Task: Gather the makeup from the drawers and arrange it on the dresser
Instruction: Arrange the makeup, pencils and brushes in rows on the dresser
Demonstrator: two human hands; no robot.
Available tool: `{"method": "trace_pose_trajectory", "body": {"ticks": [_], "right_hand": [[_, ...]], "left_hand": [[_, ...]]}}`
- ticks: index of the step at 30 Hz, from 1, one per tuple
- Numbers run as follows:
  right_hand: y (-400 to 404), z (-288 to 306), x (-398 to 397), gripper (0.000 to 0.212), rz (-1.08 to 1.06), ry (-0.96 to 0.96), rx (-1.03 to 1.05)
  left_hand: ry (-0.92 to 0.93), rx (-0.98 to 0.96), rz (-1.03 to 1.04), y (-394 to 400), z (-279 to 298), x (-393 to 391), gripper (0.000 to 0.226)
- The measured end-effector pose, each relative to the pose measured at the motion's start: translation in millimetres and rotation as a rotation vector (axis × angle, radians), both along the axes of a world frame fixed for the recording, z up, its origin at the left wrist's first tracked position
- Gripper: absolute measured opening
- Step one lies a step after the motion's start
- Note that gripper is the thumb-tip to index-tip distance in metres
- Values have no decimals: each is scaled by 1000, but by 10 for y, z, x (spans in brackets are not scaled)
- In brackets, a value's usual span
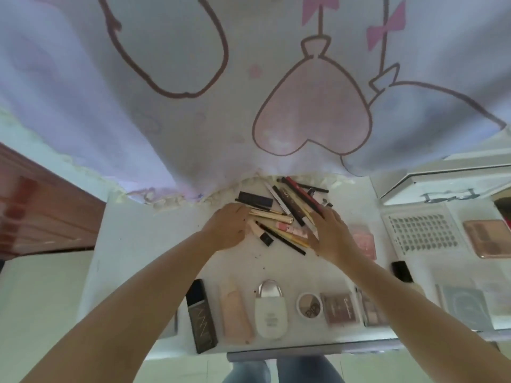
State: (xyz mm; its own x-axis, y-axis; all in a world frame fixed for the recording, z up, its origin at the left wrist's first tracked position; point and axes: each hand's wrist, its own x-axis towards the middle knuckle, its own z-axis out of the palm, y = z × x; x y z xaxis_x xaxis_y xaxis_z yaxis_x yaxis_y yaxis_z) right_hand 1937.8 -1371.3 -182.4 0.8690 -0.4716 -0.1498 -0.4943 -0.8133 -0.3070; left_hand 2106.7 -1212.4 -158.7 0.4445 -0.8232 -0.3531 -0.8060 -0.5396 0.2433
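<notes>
A loose pile of pencils, lip tubes and mascaras point(287, 214) lies at the back middle of the white dresser top point(143, 244). My left hand point(225, 229) rests at the pile's left edge, fingers bent over the sticks; whether it grips one is unclear. My right hand point(333, 236) lies flat with straight fingers on the pile's right side. Along the front edge stand a black box point(200, 316), a beige tube point(235, 313), a white bottle point(271, 310), a round compact point(309, 304) and a brown palette point(340, 306).
A printed curtain point(249, 92) hangs over the back of the dresser. To the right sit a white perforated tray point(423, 233), a pink palette point(488, 239), a pink compact point(363, 240), a small black item point(402, 270) and a grey case point(464, 305). Wooden furniture point(41, 211) is at left.
</notes>
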Motion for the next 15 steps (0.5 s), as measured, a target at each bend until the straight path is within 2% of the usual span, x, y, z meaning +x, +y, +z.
{"method": "trace_pose_trajectory", "body": {"ticks": [3,6,11,15], "right_hand": [[224,10,-137,40,-2,-49,-31],[536,-40,-186,41,35,-80,-60],[1262,-51,8,34,159,-177,-67],[1898,-53,263,35,299,-98,-2]], "left_hand": [[16,-65,88,385,-26,-60,35],[15,-85,136,840,-40,-131,50],[-91,-109,261,1668,-137,-161,49],[-147,-170,344,2242,-151,-320,35]]}}
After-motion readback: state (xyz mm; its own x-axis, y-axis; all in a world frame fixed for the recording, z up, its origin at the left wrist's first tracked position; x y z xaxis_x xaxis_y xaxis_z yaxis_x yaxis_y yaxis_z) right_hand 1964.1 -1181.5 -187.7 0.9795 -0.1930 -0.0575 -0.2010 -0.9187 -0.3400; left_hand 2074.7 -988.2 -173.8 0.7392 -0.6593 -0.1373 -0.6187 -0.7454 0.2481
